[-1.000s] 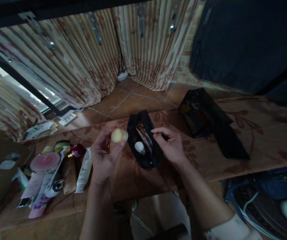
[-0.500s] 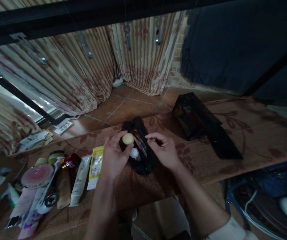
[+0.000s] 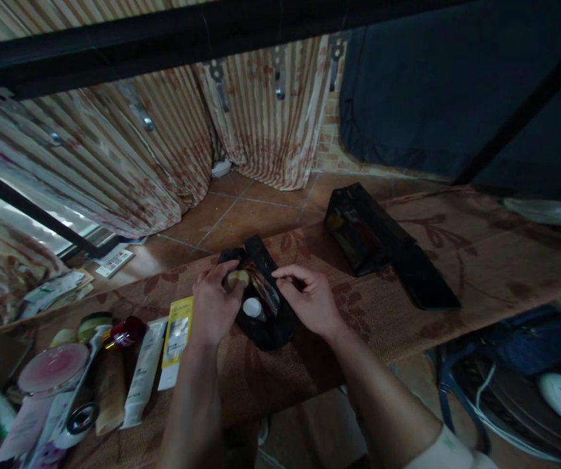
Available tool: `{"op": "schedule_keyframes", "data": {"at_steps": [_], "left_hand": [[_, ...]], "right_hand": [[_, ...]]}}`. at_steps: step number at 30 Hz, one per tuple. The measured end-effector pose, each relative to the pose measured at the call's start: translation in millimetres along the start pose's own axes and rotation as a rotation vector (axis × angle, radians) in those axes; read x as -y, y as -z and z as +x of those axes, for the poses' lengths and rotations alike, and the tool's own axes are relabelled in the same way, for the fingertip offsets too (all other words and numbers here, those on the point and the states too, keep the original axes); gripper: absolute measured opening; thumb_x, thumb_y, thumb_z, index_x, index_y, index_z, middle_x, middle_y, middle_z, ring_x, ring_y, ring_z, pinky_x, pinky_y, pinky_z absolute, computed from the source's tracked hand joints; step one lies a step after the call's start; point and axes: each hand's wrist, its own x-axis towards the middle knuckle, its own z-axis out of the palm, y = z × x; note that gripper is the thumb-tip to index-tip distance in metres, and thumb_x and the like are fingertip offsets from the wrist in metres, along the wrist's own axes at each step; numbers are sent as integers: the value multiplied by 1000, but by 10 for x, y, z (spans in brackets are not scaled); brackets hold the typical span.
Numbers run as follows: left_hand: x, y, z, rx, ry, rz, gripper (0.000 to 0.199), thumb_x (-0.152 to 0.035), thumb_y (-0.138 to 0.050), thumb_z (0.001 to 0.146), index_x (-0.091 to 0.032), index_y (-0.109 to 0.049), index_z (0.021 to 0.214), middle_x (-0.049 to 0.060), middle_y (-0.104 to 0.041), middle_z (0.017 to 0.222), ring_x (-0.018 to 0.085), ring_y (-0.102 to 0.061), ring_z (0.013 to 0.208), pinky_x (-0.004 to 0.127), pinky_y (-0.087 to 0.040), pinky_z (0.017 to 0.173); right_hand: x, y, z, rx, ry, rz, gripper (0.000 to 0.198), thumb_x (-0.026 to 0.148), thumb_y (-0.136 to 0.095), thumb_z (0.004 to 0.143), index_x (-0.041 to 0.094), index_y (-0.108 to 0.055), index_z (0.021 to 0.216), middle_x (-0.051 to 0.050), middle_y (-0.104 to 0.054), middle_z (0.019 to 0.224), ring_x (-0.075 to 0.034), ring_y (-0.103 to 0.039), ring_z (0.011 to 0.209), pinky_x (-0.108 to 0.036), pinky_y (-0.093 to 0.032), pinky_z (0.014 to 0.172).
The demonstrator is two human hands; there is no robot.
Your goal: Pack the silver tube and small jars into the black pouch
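A small black pouch [image 3: 273, 333] stands unzipped on the cloth in front of me. Inside its mouth, at the far left, my left hand [image 3: 212, 303] grips a small round jar [image 3: 238, 279] with a pale gold lid between thumb and fingers. The pouch's right rim is pinched between the thumb and fingertips of my right hand [image 3: 309, 296]. A bottle with a white cap [image 3: 253, 307] sits in the pouch, beside a clear or shiny packet [image 3: 269, 293] whose kind I cannot make out.
Left of the pouch lie a yellow and white packet [image 3: 177, 335], a white tube [image 3: 146, 371], a brown tube [image 3: 111, 391], a red bottle [image 3: 128, 331] and a pink round container [image 3: 54, 368]. A larger black bag [image 3: 363, 228] stands at right, with a dark flat panel [image 3: 427, 277].
My left hand has lowered the jar from above the pouch down into its mouth. The right hand still grips the rim. The whole view has shifted slightly.
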Motion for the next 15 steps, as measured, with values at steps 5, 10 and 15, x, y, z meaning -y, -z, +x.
{"op": "schedule_keyframes", "data": {"at_steps": [5,10,15], "left_hand": [[57,20,-54,-189,96,-230,33,-29,-62,80,-19,-69,110,8,-72,111,25,-65,107,41,-48,99],[140,3,-167,-111,437,-513,56,-43,-73,75,-16,-62,122,14,-71,114,26,-69,98,41,-54,85],[64,-4,-238,18,571,-977,49,-46,-77,71,-16,-70,109,11,-74,110,25,-69,100,38,-53,89]], "right_hand": [[16,-3,-2,-5,-8,-7,17,23,-59,80,19,-74,86,3,-62,63,-10,-52,55,-21,-38,53],[34,-13,-13,-8,-9,14,16,24,-60,81,19,-74,86,3,-61,62,-11,-51,53,-21,-38,50],[56,-34,-29,-20,-36,5,16,29,-62,81,20,-74,85,3,-57,61,-11,-49,54,-22,-39,51]]}}
